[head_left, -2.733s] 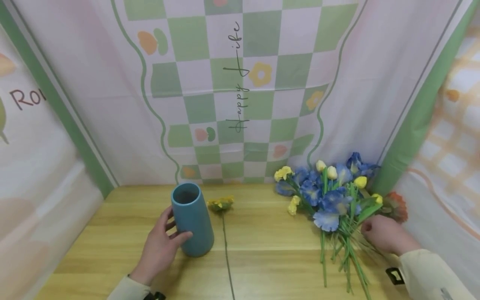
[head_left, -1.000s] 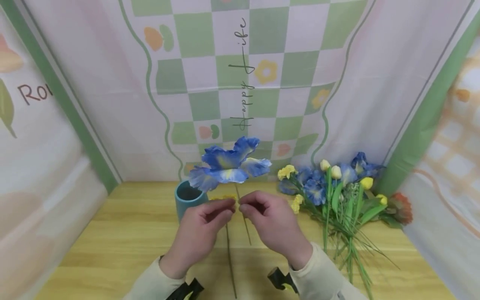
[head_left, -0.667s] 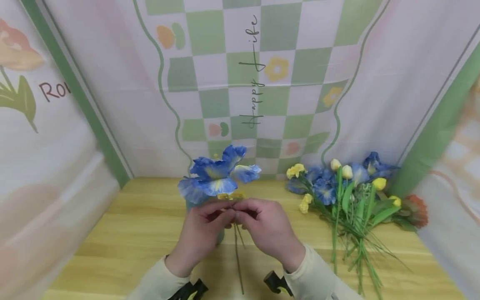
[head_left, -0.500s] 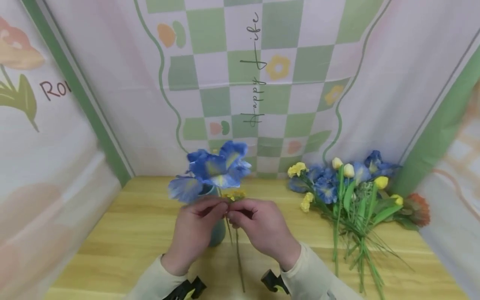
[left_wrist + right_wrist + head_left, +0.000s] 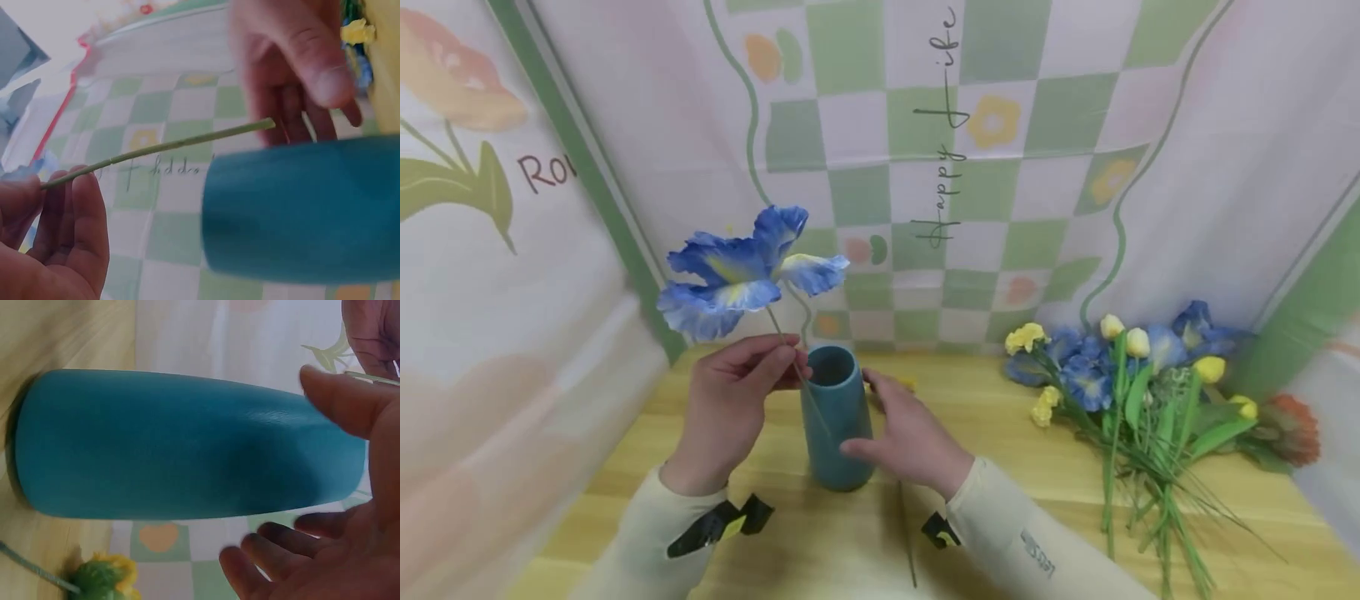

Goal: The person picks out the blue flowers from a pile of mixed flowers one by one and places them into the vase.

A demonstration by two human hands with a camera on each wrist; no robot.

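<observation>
My left hand (image 5: 726, 404) pinches the thin stem of a blue artificial iris (image 5: 737, 271) between thumb and fingers. The bloom rises above the hand, and the stem (image 5: 169, 145) slants down in front of a blue vase (image 5: 840, 433), its cut end outside the mouth. The vase stands upright on the table. On its right side is my right hand (image 5: 917, 429), thumb and fingers spread around it; in the right wrist view a gap shows between the fingers and the vase (image 5: 181, 447). Behind that hand lies a yellow flower (image 5: 103, 578), mostly hidden in the head view.
To the right lies a pile of artificial flowers: blue irises (image 5: 1086, 379), yellow carnations (image 5: 1024, 337), tulips (image 5: 1137, 342) and an orange-red bloom (image 5: 1292, 429), their green stems toward me. A printed curtain (image 5: 917, 275) borders the wooden table (image 5: 760, 542) at the back.
From the pile, the right hand brought the iris to the middle, where both hands held its stem. The right hand then let go and moved beside the vase; the left carried the iris up and left.
</observation>
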